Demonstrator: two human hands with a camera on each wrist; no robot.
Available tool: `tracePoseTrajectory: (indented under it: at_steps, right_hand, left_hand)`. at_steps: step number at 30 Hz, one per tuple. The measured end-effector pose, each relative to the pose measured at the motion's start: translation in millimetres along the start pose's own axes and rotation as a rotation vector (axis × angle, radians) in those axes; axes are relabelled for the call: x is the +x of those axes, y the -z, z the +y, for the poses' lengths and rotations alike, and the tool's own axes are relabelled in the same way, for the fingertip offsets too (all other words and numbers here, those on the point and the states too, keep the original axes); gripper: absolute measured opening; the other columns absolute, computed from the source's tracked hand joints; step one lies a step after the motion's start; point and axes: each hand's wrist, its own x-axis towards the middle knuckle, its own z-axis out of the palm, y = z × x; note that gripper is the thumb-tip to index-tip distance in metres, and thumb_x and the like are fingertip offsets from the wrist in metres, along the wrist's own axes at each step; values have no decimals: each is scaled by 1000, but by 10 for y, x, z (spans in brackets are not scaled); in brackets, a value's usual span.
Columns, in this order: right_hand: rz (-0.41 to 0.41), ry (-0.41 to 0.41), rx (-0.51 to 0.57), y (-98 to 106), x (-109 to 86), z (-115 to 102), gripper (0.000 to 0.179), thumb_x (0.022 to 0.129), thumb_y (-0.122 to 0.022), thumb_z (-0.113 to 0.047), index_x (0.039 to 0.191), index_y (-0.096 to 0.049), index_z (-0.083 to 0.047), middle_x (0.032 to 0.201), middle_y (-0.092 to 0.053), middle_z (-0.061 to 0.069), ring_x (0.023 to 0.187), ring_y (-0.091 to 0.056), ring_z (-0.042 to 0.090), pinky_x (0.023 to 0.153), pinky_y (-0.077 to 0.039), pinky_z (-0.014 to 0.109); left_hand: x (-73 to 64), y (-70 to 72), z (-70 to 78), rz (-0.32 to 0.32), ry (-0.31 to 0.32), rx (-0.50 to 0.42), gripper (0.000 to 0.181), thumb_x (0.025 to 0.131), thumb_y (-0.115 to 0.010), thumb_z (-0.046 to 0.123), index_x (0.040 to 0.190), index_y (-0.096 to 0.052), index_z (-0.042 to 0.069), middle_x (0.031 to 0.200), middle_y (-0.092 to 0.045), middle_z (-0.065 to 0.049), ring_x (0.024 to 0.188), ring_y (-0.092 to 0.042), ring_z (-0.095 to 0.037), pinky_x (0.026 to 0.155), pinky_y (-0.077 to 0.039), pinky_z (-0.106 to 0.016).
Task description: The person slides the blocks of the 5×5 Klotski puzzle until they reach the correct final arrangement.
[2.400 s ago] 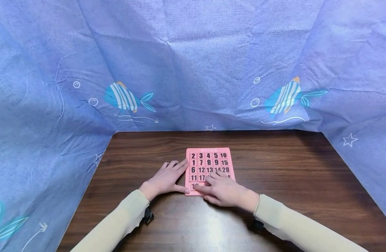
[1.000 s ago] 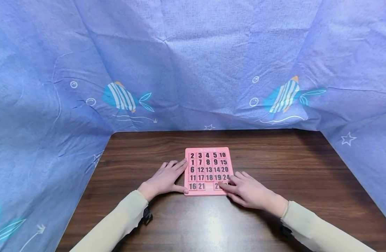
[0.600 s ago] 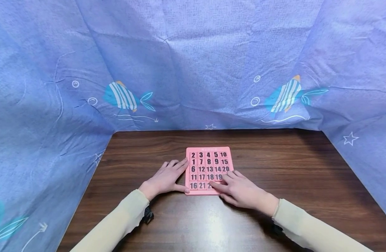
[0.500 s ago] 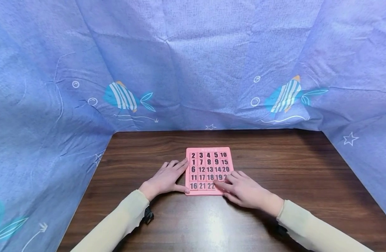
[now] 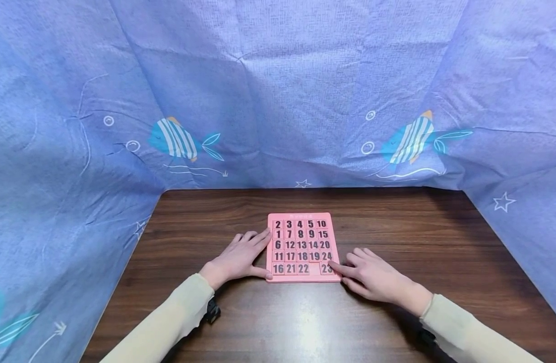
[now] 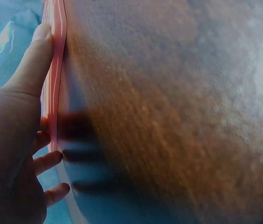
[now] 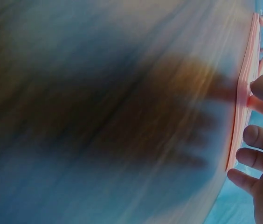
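Observation:
A pink sliding number puzzle lies flat on the table, its black-numbered tiles in rows. Along the bottom row sit 16, 21 and 22, then a gap, then the 23 tile at the right end. My left hand is spread at the puzzle's left side, thumb on the lower left corner and fingertips at the upper left edge. From the right, my right hand reaches in with its index fingertip at the 23 tile's right side. Its other fingers lie beside the board's right edge.
Dark wood-grain tabletop surrounds the puzzle. A blue cloth printed with fish hangs behind the table and at both sides. Each wrist wears a small black camera, one of them the left wrist camera.
My right hand worked rightward along the bottom row. Tiles 21 and 22 came into place beside 16, the 22 sliding left. The index finger then moved right to the 23 tile. My left hand stayed put.

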Motion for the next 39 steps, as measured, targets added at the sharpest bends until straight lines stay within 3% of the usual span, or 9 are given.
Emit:
tracePoseTrajectory:
  at_steps: [11, 15, 21, 25, 33, 35, 39]
  right_hand:
    - [-16, 12, -19, -66, 301, -185, 47, 95, -71, -34, 139, -69, -17, 94, -58, -6, 88, -52, 17, 82, -45, 39]
    - [21, -63, -24, -45, 315, -125, 46, 93, -73, -30, 136, -71, -12, 92, -59, -3, 86, -50, 19, 80, -43, 39]
    - [-12, -145, -25, -63, 189, -36, 44, 94, -72, -28, 134, -72, -11, 90, -60, -1, 82, -48, 20, 74, -41, 37]
    - [-2, -107, -19, -62, 133, -41, 43, 93, -72, -28, 134, -73, -13, 85, -56, -4, 79, -47, 19, 73, -41, 36]
    - [68, 50, 15, -72, 73, -82, 36, 92, -73, -24, 126, -75, -12, 91, -63, -6, 84, -52, 18, 81, -44, 39]
    - [75, 43, 10, -72, 91, -58, 36, 92, -72, -24, 125, -75, -12, 90, -62, -6, 83, -52, 18, 81, -44, 39]
    - [66, -61, -2, -70, 170, 38, 39, 92, -73, -27, 129, -74, -13, 88, -59, -5, 79, -48, 18, 75, -42, 37]
  left_hand:
    - [4, -4, 4, 11, -8, 10, 107, 85, -72, 70, 165, -32, 10, 171, -28, -9, 147, -37, -37, 113, -33, -59]
    - [17, -20, 0, 13, -10, 15, 107, 85, -71, 70, 165, -31, 10, 171, -28, -9, 147, -37, -37, 113, -33, -59]
    - [10, 0, 15, -3, -7, 2, 106, 86, -72, 69, 165, -31, 11, 171, -27, -8, 149, -36, -38, 114, -32, -60]
    - [4, 29, 28, -15, 9, -5, 107, 86, -71, 70, 165, -30, 12, 172, -26, -7, 149, -35, -37, 116, -31, -60]
    - [-1, 14, 14, -21, 18, -2, 108, 86, -70, 71, 166, -28, 12, 172, -25, -7, 150, -34, -37, 116, -30, -60]
    - [-1, 10, 11, -24, 21, -1, 108, 86, -69, 71, 166, -27, 13, 173, -24, -6, 150, -33, -36, 116, -30, -60]
    - [0, 12, 14, -18, 18, 1, 108, 86, -70, 71, 166, -28, 13, 173, -24, -6, 150, -34, -36, 116, -30, -60]
